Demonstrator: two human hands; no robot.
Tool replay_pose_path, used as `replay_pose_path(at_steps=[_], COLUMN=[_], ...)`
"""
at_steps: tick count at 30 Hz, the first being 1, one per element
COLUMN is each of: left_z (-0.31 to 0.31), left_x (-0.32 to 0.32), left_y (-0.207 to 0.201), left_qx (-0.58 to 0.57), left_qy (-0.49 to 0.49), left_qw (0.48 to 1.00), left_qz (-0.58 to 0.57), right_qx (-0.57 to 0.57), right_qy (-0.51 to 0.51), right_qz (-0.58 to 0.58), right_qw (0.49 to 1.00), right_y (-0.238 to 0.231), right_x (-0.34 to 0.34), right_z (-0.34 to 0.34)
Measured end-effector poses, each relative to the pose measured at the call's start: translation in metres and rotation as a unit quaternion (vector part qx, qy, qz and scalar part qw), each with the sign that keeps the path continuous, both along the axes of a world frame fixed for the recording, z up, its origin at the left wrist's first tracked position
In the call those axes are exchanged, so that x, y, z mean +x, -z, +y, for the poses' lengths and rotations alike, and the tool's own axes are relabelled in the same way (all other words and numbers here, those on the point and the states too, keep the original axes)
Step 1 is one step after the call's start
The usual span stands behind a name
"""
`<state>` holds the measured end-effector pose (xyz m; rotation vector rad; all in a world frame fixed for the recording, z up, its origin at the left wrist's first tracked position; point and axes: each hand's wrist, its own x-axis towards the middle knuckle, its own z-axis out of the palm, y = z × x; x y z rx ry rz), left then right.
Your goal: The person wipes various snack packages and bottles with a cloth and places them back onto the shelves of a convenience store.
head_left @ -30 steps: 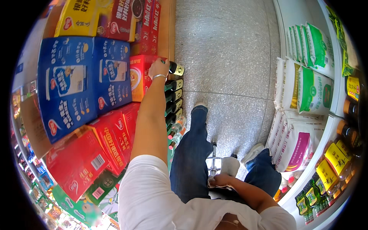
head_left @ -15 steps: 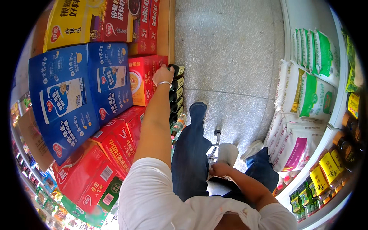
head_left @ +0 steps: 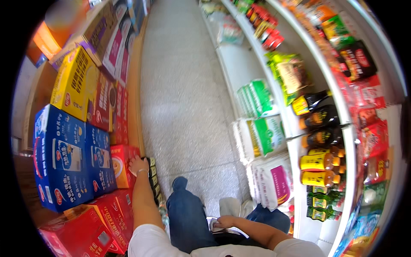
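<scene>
My left hand (head_left: pixel 138 166) reaches out to the far end of a row of dark bottles (head_left: pixel 154 179) on the floor at the left. Its fingers are curled at the end dark bottle (head_left: pixel 150 162), partly hidden, and the hand lies against a red carton (head_left: pixel 123 170) with a bowl pictured on it. Between my knees my right hand (head_left: pixel 224 222) is closed on something low and pale that I cannot make out. My legs in blue jeans (head_left: pixel 188 218) are bent beneath me.
Blue cartons (head_left: pixel 68 147), a yellow carton (head_left: pixel 75 85) and red cartons (head_left: pixel 75 233) are stacked along the left. To the right stands white shelving (head_left: pixel 229 64) with green-and-white bags (head_left: pixel 265 135), a purple-labelled bag (head_left: pixel 272 182) and yellow-labelled bottles (head_left: pixel 317 177). A grey aisle floor (head_left: pixel 184 85) runs between.
The view has swung up and to the right, showing more aisle and right-hand shelves. My left hand stays at the end bottle beside the red carton; my right hand stays low between my knees.
</scene>
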<state>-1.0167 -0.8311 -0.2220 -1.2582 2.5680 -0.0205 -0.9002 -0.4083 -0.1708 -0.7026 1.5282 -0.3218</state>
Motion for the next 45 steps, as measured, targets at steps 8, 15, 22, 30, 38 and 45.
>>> replay_pose_path(at_steps=[8, 15, 22, 30, 38, 45], left_z=[0.165, 0.347, 0.373, 0.457, 0.507, 0.553], left_x=[0.02, 0.155, 0.195, 0.269, 0.214, 0.248], left_y=[-0.153, -0.302, -0.37, -0.395, -0.4, -0.366], left_qx=[0.383, 0.497, 0.543, 0.189, 0.308, 0.586], left_qy=[0.295, 0.502, 0.441, 0.781, 0.699, 0.699], left_qw=[0.806, 0.539, 0.523, 0.501, 0.558, 0.34], left_qz=[0.341, 0.459, 0.486, 0.321, 0.323, 0.231], right_qx=[-0.192, -0.312, -0.556, -0.47, -0.529, -0.567], right_qy=[0.271, 0.584, 0.663, 0.818, 0.802, 0.81], right_qz=[0.339, 0.438, 0.092, -0.059, -0.125, 0.059], right_qw=[0.88, 0.607, 0.493, 0.326, 0.248, 0.138], right_y=[-0.12, -0.215, -0.258, -0.279, -0.274, -0.226], right_x=[-0.052, 0.028, 0.105, 0.161, 0.186, 0.21], right_z=[0.077, 0.077, 0.087, 0.113, 0.166, 0.232])
